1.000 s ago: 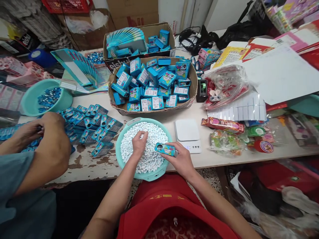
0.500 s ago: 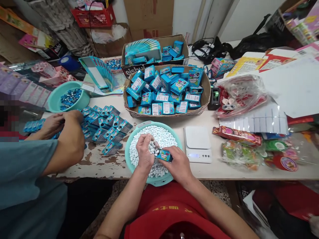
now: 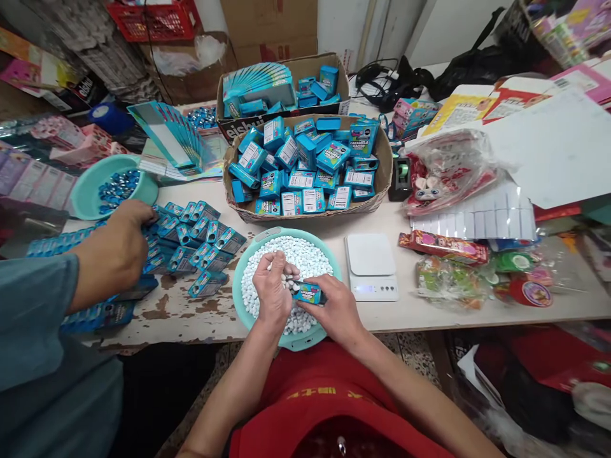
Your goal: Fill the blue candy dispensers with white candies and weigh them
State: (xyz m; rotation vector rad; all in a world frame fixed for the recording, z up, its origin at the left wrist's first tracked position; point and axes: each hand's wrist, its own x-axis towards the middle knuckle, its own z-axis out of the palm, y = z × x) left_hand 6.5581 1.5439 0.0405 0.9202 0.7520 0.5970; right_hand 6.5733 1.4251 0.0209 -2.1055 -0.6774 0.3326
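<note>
A round turquoise basin [image 3: 240, 267] full of small white candies [image 3: 305, 251] stands at the table's front edge. Over it, my right hand [image 3: 334, 306] grips a small blue box [image 3: 308, 292] lying on its side, its end facing left. My left hand [image 3: 273, 289] is curled around some white candies, held against that end of the box. The fingertips of both hands nearly meet there, and the box's opening is partly hidden by the candies and fingers.
A carton [image 3: 308, 215] of blue boxes stands behind the basin, a white scale [image 3: 371, 257] to its right. Blue boxes [image 3: 205, 251] cover the table at left, where a co-worker's hand [image 3: 121, 238] reaches. Wrapped candies fill another bowl [image 3: 79, 191].
The view has shifted slightly, so the table items appear further left. The co-worker's arm has moved, uncovering more blue boxes. My hands keep the same hold over the basin.
</note>
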